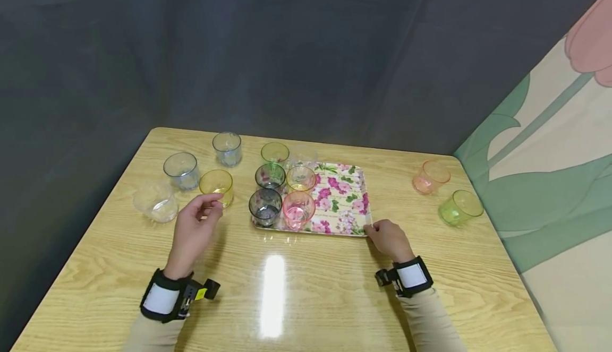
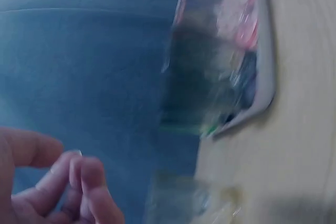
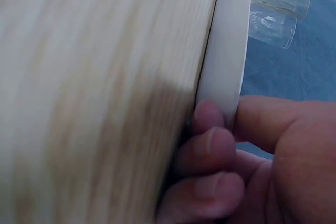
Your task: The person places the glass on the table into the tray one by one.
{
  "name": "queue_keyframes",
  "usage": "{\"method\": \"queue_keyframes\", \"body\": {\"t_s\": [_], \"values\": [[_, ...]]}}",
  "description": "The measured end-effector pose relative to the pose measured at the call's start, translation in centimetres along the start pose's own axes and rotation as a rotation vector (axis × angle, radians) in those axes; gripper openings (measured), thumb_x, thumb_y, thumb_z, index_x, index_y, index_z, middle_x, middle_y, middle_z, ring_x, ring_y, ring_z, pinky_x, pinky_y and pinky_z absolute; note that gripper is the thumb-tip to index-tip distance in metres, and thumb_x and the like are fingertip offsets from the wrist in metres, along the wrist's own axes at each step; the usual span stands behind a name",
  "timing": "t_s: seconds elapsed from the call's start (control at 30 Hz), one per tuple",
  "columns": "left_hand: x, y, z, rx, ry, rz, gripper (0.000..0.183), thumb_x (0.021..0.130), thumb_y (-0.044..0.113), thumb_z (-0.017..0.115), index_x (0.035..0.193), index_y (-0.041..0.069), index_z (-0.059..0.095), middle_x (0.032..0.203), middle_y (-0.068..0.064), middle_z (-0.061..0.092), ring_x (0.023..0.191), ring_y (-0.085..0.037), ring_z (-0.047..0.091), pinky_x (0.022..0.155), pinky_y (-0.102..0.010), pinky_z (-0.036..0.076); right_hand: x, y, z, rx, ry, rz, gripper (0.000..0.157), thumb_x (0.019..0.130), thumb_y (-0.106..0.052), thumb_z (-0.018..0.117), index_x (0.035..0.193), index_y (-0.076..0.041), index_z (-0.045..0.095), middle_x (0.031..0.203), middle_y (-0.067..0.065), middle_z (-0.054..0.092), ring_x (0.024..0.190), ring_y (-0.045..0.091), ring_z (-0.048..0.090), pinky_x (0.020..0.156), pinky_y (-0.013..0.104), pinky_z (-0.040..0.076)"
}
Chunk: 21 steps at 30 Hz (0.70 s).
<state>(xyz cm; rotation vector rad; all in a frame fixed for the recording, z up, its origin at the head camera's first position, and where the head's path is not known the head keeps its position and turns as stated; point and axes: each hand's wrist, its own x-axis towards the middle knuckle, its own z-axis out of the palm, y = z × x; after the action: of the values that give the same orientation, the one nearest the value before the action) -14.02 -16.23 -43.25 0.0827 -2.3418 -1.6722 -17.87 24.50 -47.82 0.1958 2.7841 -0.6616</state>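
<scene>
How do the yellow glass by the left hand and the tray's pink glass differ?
The yellow glass stands on the table; the pink glass, on the tray. The yellow glass is beside the left hand; the pink glass, beside a grey glass. Both look see-through and upright.

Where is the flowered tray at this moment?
In the head view, the flowered tray is near the middle of the table, its near right corner gripped by the right hand; left of it stands a yellow glass.

Dark curtain (image 1: 306, 49) behind wooden table (image 1: 334, 299)
</scene>
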Motion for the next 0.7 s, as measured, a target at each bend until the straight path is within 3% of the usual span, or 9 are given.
{"method": "queue_keyframes", "body": {"t_s": [0.13, 0.27, 0.4, 0.47, 0.53, 0.6, 0.7], "values": [[0.7, 0.4, -2.3, 0.01, 0.102, 0.139, 0.025, 0.09, 0.017, 0.057, 0.111, 0.005, 0.063, 0.09, -0.004, 0.06, 0.076, -0.012, 0.057, 0.057, -0.016, 0.042, -0.1, -0.1, 0.0, 0.008, 0.002, 0.01, 0.042, 0.093, -0.033, 0.047, 0.06, -0.009, 0.059, 0.048, -0.002, 0.039, 0.044, 0.014, 0.036, 0.042, 0.026, 0.026], [1.4, 0.0, -4.0, 0.002, 0.314, 0.232, 0.023, 0.087, 0.011, 0.06, 0.106, -0.001, 0.064, 0.084, 0.005, 0.056, 0.072, -0.009, 0.053, 0.059, -0.013, 0.04, -0.2, 0.0, 0.1, 0.007, 0.002, 0.015, 0.042, 0.093, -0.033, 0.048, 0.06, -0.009, 0.059, 0.049, -0.002, 0.039, 0.045, 0.014, 0.036, 0.042, 0.026, 0.026], [2.7, -1.7, -5.2, 0.0, 0.625, 0.205, 0.027, 0.085, 0.013, 0.063, 0.104, -0.005, 0.061, 0.084, 0.012, 0.048, 0.074, -0.007, 0.046, 0.062, -0.016, 0.034, -0.1, 0.2, 0.1, 0.011, 0.01, 0.014, 0.042, 0.093, -0.033, 0.048, 0.059, -0.01, 0.058, 0.049, -0.002, 0.04, 0.045, 0.015, 0.038, 0.042, 0.026, 0.027], [3.3, -2.6, -5.8, -0.003, 0.715, 0.127, 0.033, 0.085, 0.018, 0.062, 0.11, -0.002, 0.056, 0.094, 0.011, 0.044, 0.083, -0.007, 0.043, 0.068, -0.018, 0.032, 0.0, 0.2, 0.2, 0.014, 0.016, 0.012, 0.042, 0.092, -0.032, 0.049, 0.059, -0.009, 0.058, 0.049, -0.002, 0.04, 0.045, 0.015, 0.038, 0.042, 0.026, 0.027], [3.6, -3.6, -6.5, -0.026, 0.704, 0.038, 0.044, 0.086, 0.025, 0.06, 0.123, 0.004, 0.047, 0.11, 0.007, 0.041, 0.098, -0.009, 0.039, 0.078, -0.022, 0.031, 0.1, 0.2, 0.2, 0.015, 0.02, 0.008, 0.042, 0.092, -0.033, 0.049, 0.059, -0.01, 0.058, 0.049, -0.002, 0.04, 0.045, 0.015, 0.038, 0.042, 0.026, 0.027], [3.5, -4.5, -7.1, -0.097, 0.61, -0.046, 0.058, 0.088, 0.029, 0.058, 0.136, 0.01, 0.032, 0.13, 0.001, 0.031, 0.117, -0.013, 0.031, 0.095, -0.025, 0.027, 0.1, 0.3, 0.2, 0.011, 0.02, 0.005, 0.042, 0.092, -0.033, 0.049, 0.058, -0.01, 0.058, 0.049, -0.002, 0.04, 0.045, 0.015, 0.038, 0.042, 0.026, 0.027], [3.5, -5.8, -7.7, -0.169, 0.431, -0.148, 0.076, 0.09, 0.031, 0.054, 0.148, 0.016, 0.007, 0.151, -0.006, 0.007, 0.136, -0.014, 0.01, 0.113, -0.03, 0.01, 0.1, 0.3, 0.3, 0.019, 0.023, -0.002, 0.042, 0.092, -0.033, 0.049, 0.058, -0.01, 0.058, 0.048, -0.002, 0.039, 0.045, 0.015, 0.037, 0.042, 0.026, 0.027]]}}
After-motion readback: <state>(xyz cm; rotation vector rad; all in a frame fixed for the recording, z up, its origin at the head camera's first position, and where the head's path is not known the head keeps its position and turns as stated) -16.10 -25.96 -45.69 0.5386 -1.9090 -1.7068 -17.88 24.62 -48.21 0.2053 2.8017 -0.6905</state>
